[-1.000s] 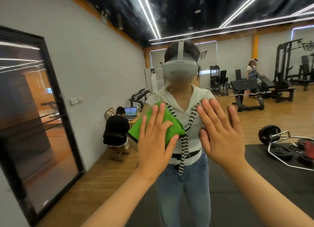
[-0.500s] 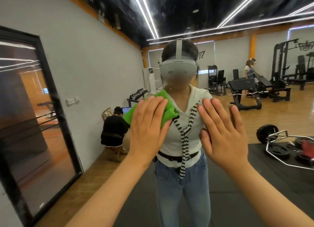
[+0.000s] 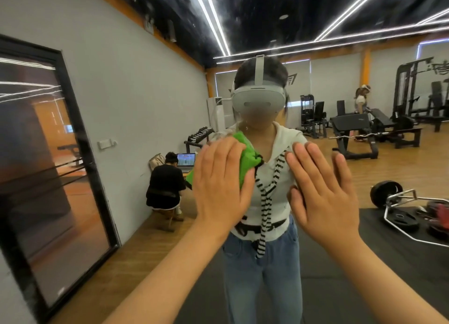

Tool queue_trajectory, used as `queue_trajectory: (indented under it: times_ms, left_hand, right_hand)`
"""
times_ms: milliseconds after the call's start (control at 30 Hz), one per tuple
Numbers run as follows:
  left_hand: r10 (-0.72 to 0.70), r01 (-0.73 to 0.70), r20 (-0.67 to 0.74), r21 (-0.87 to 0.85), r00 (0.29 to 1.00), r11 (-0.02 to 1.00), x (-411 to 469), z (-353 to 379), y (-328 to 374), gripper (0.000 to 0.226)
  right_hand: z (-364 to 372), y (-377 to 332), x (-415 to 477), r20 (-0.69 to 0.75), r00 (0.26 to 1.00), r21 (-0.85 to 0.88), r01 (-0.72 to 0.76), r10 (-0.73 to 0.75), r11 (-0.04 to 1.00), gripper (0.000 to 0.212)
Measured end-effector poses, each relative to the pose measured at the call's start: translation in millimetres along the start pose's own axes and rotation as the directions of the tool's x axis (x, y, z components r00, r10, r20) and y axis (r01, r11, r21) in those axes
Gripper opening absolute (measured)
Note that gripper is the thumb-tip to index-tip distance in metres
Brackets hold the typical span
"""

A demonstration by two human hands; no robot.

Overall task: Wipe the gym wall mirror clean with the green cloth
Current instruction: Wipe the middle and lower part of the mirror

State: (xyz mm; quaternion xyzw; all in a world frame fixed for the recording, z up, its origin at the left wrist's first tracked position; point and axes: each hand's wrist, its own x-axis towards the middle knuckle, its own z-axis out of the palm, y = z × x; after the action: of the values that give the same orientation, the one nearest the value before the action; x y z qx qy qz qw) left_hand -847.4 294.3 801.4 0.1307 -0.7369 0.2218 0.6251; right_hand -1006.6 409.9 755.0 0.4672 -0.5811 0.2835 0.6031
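The left hand (image 3: 222,185) pressed the green cloth (image 3: 245,158) flat against the wall mirror (image 3: 388,168) at chest height, its fingers straight and together, not curled round the fabric. The cloth lay mostly hidden under that palm, its long axis slanting from lower left to upper right, a bunched corner poking out rightward. Just beside it, the right hand (image 3: 323,192) lay with straight, slightly spread fingers pointing up against the glass

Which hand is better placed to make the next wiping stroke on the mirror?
Left. The left hand presses the green cloth flat against the mirror with straight fingers. The right hand, open beside it, has no cloth.
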Motion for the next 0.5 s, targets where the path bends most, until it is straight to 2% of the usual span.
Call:
queue_trajectory:
  times_ms: [100, 167, 233, 300, 333, 400, 500]
  left_hand:
    - [0.151, -0.155, 0.136, 0.017, 0.979, 0.988, -51.7, -3.9, 7.1, 0.044]
    - [0.212, -0.226, 0.152, 0.086, 0.965, 0.970, -52.5, -3.9, -4.6, 0.046]
    - [0.113, -0.120, 0.065, 0.116, 0.991, 0.986, -20.4, -3.5, -17.0, 0.043]
    - [-0.037, 0.038, -0.018, 0.079, 0.999, 0.996, 7.6, -3.5, -20.9, 0.041]
    - [-0.062, 0.063, -0.025, 0.059, 0.998, 0.996, 6.9, -4.8, -17.8, 0.041]
    - [-0.004, 0.003, 0.042, 0.040, 0.999, 0.999, -21.4, -5.4, -7.8, 0.043]
    - [0.164, -0.176, 0.150, 0.074, 0.975, 0.982, -56.8, -9.1, -5.9, 0.044]
  right_hand:
    - [-1.0, 0.3, 0.5, 0.008, 1.000, 0.008, -0.005, 0.005, 1.000, 0.054]
    - [-0.9, 0.1, 0.4, 0.009, 1.000, 0.000, -0.006, 0.006, 1.000, 0.054]
    - [-0.6, -0.4, 0.0, 0.012, 1.000, 0.003, -0.002, 0.002, 1.000, 0.054]
    - [-0.8, 0.5, 0.5, 0.004, 1.000, 0.002, -0.002, 0.002, 1.000, 0.054]
    - [-0.8, 0.3, 0.2, 0.002, 1.000, 0.004, -0.001, 0.001, 1.000, 0.054]
    - [-0.5, 0.3, -0.3, -0.003, 1.000, 0.006, 0.001, -0.001, 1.000, 0.054]
    - [-0.3, 0.5, -0.7, 0.002, 1.000, 0.006, -0.004, 0.004, 1.000, 0.055]
